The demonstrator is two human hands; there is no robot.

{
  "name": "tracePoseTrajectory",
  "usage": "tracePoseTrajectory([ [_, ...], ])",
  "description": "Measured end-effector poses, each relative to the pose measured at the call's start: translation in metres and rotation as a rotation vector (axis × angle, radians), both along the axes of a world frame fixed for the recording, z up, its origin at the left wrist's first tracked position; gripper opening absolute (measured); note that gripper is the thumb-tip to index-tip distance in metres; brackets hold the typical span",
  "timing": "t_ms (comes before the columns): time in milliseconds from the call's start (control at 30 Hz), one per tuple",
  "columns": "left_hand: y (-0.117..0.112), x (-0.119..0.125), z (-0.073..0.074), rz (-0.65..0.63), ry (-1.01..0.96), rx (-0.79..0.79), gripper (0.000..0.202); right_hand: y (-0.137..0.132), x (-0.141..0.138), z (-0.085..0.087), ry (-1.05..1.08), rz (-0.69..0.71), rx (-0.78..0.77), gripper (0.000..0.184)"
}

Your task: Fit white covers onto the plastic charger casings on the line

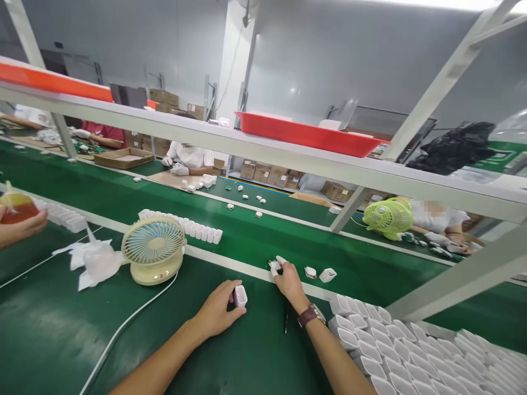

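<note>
My left hand (217, 312) rests on the green bench with its fingers closed round a small white plastic shell (240, 295). My right hand (288, 278), with white finger cots and a brown wristwatch, reaches to the conveyor edge and its fingertips pinch a small white part (274, 266). Two more white parts (310, 272) (328, 275) lie on the belt just right of that hand. A thin dark pen-like tool (285, 321) lies on the bench between my forearms.
A cream desk fan (153, 249) with a white cable stands to the left, beside white plastic bags (93, 259). Several white shells (387, 345) are stacked at the right. A row of shells (193, 227) sits on the belt (247, 236). Other people work across the belt; another person's hand (22, 222) is at far left.
</note>
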State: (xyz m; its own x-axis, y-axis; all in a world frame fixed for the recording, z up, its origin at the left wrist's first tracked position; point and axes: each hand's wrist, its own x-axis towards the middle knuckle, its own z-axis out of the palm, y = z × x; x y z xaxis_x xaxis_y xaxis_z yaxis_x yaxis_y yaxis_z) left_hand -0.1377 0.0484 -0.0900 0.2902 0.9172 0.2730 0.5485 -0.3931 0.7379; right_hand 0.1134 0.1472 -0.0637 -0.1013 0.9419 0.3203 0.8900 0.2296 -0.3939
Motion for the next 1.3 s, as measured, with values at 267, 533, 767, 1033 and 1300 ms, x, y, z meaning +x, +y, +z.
tracePoseTrajectory([
  [267, 0.000, 0.002, -0.007, 0.012, -0.044, 0.088, 0.050, -0.104, -0.016, 0.000, 0.097, 0.396, -0.046, 0.047],
  [533, -0.004, 0.001, -0.004, 0.026, -0.025, 0.069, 0.048, -0.134, -0.009, 0.001, 0.050, 0.458, 0.074, 0.044],
  [767, -0.005, 0.000, -0.002, 0.012, 0.002, 0.063, 0.050, -0.143, -0.009, -0.004, -0.052, 0.411, 0.132, 0.045],
  [1033, -0.009, 0.001, 0.002, -0.032, 0.014, 0.134, 0.047, -0.147, -0.012, -0.005, 0.201, 0.363, 0.093, 0.042],
  [1300, -0.017, 0.008, 0.002, -0.114, -0.032, 0.182, 0.047, -0.150, -0.015, 0.005, 0.477, 0.417, 0.097, 0.050],
])
